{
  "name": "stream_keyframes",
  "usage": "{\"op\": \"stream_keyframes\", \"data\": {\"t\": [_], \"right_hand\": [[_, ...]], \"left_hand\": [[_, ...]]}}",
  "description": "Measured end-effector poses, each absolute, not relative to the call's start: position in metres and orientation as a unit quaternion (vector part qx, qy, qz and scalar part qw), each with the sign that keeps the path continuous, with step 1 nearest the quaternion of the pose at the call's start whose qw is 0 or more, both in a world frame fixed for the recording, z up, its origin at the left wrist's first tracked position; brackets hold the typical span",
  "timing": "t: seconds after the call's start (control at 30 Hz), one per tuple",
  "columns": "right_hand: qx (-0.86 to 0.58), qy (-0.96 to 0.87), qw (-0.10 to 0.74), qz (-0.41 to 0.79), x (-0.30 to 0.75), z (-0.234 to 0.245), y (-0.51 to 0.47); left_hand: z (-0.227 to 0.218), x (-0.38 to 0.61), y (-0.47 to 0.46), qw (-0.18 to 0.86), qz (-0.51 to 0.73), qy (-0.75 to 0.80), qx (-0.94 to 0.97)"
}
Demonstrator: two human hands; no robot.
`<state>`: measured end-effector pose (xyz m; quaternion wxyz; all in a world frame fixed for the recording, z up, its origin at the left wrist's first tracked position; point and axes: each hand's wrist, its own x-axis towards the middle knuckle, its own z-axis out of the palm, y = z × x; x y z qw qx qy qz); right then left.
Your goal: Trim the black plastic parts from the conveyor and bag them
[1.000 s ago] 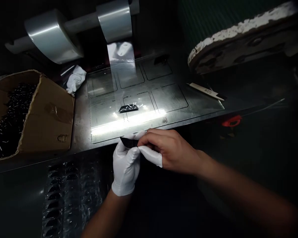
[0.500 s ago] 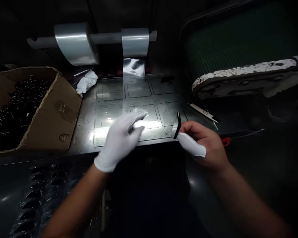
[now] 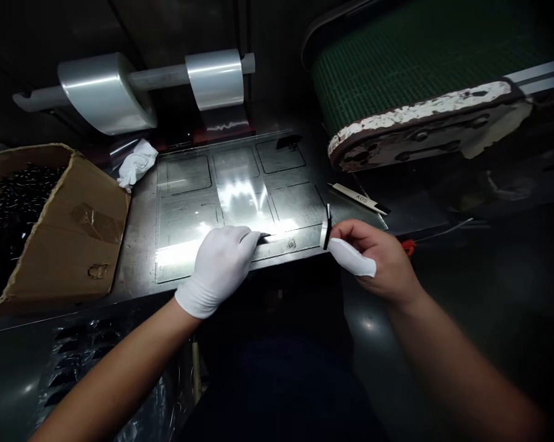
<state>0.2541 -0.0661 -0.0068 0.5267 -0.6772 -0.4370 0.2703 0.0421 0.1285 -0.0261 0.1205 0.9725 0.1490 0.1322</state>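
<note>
My left hand, in a white glove, is closed above the near part of the metal plate. A thin dark point sticks out past its fingertips; what it belongs to is hidden. Clear film lies across the plate from the narrow roll towards this hand. My right hand is bare except for a white cover on the thumb. Between thumb and forefinger it pinches a small black part with a shiny, pale flat side, upright at the plate's right edge.
At left a cardboard box holds many small black pieces. A wide film roll shares the rod. A crumpled white cloth and a pale tool marked A05 flank the plate. A green conveyor belt juts in at upper right.
My left hand has gone from parted fingers to closed, lower over the plate. The film now lies flatter on the plate. My right hand still holds the black part. The view has shifted right.
</note>
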Motion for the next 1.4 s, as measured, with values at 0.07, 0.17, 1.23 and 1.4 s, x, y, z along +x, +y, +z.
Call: {"op": "stream_keyframes", "data": {"t": [0.07, 0.17, 1.23, 1.4], "right_hand": [[-0.693, -0.490, 0.471, 0.239, 0.259, 0.000, -0.053], [-0.699, -0.604, 0.343, 0.170, 0.259, 0.009, -0.022], [-0.856, -0.513, 0.043, -0.058, 0.370, -0.040, -0.053], [-0.840, -0.539, 0.059, -0.035, 0.376, -0.045, -0.054]], "left_hand": [[-0.038, 0.037, 0.115, 0.144, 0.144, 0.163, 0.965], [-0.052, 0.027, 0.100, 0.178, 0.176, 0.179, 0.952], [-0.048, 0.000, 0.090, 0.391, 0.468, 0.278, 0.742], [-0.034, -0.004, 0.111, 0.350, 0.431, 0.331, 0.762]]}}
